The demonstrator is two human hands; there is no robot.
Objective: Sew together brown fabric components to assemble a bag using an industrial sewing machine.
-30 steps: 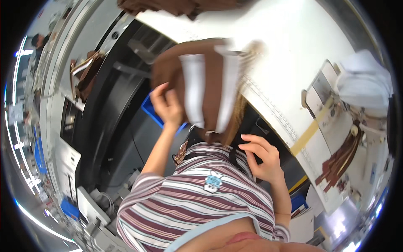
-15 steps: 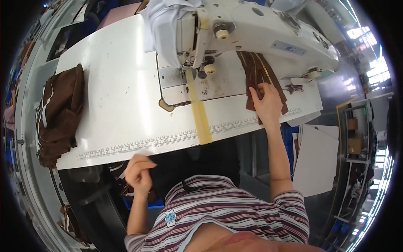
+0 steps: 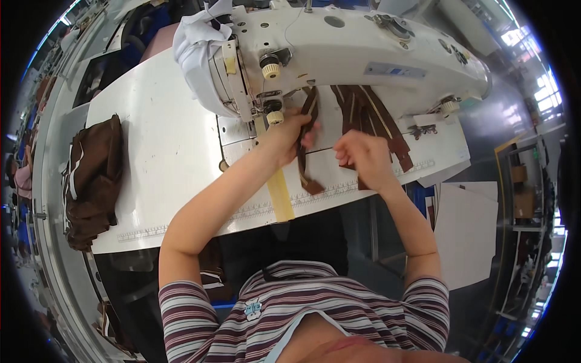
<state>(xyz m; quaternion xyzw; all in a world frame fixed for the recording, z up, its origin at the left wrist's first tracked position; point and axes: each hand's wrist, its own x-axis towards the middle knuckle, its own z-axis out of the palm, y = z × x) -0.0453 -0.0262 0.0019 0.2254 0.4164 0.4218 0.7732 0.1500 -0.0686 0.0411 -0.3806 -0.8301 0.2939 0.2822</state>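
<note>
Just above the centre of the frame, the person's left hand reaches in under the arm of a white industrial sewing machine, its fingers closed around a narrow brown fabric strip. The strip's upper part rises beneath the machine, and its squared lower end hangs down toward the ruler scale marked along the near edge of the white table.

Right of centre, the right hand is at the lower part of a fanned bunch of brown fabric strips with gold-coloured lines. Its fingers are curled in; I cannot tell whether they grip anything.

Between the left forearm and the bunch, a band of yellow tape runs down to the table's edge. At the left of the frame lies a folded heap of dark brown cloth with white strips. Toward the upper left, a crumpled pale white cloth drapes over the machine's head.
</note>
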